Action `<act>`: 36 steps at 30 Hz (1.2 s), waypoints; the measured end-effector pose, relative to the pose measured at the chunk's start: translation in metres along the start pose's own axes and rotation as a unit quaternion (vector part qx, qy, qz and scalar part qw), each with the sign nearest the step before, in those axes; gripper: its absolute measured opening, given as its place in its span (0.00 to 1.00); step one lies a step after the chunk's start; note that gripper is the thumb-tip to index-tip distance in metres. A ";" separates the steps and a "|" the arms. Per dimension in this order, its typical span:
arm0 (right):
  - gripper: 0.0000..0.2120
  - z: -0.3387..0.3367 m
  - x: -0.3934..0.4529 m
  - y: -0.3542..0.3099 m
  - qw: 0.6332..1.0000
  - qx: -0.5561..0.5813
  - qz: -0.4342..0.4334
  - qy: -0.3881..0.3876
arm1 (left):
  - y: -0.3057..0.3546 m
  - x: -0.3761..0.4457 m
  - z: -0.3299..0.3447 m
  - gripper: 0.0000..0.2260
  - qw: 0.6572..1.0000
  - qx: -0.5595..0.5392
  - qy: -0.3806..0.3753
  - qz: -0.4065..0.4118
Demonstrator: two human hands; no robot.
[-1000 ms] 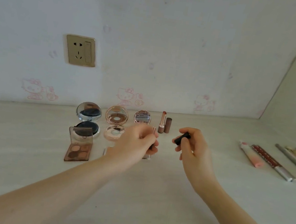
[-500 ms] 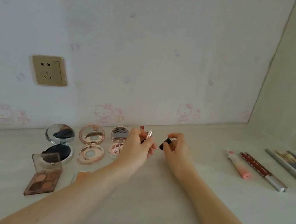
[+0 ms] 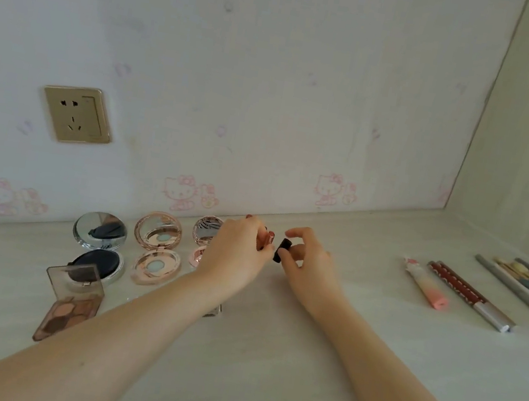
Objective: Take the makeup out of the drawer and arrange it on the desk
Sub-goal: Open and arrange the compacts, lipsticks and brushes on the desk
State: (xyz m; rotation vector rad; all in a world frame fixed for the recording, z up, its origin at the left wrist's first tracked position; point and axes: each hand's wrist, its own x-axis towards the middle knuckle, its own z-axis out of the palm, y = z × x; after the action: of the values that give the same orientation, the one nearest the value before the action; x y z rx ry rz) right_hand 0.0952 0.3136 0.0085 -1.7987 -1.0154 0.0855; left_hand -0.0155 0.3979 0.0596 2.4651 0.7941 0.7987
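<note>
Spanning the desk [image 3: 266,356], both forearms, near its back edge. Pinching a pink lipstick tube [image 3: 265,239] in the left hand [image 3: 235,258], closed on it; gripping a black cap [image 3: 281,250] in the right hand [image 3: 310,265], just beside the tube, near the open compacts [image 3: 159,246].

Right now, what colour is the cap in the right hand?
Black, seen in the head view.

No readable words, brands or numbers anywhere. Only pink cartoon-cat stickers [image 3: 188,192] on the wall [image 3: 277,63], wordless. Faint pattern along the dark red tube [image 3: 460,289], too small to make out. Compacts [image 3: 159,246] unmarked.
</note>
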 end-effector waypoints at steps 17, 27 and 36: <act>0.14 0.010 0.002 -0.001 0.993 -0.093 -0.044 -0.056 | -0.022 0.011 0.002 0.02 0.993 0.084 -0.055 -0.060; 0.11 0.016 0.011 -0.001 0.993 -0.105 0.014 -0.041 | -0.027 0.017 0.006 0.07 0.991 0.098 -0.058 -0.072; 0.12 0.017 0.011 -0.001 0.992 -0.124 0.007 -0.038 | -0.024 0.015 0.006 0.07 0.988 0.126 -0.060 -0.068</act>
State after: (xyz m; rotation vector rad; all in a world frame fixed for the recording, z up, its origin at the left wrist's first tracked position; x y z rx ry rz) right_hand 0.0941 0.3335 0.0053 -2.0406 -1.1055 0.0374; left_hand -0.0109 0.4243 0.0481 2.6118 1.0626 0.5233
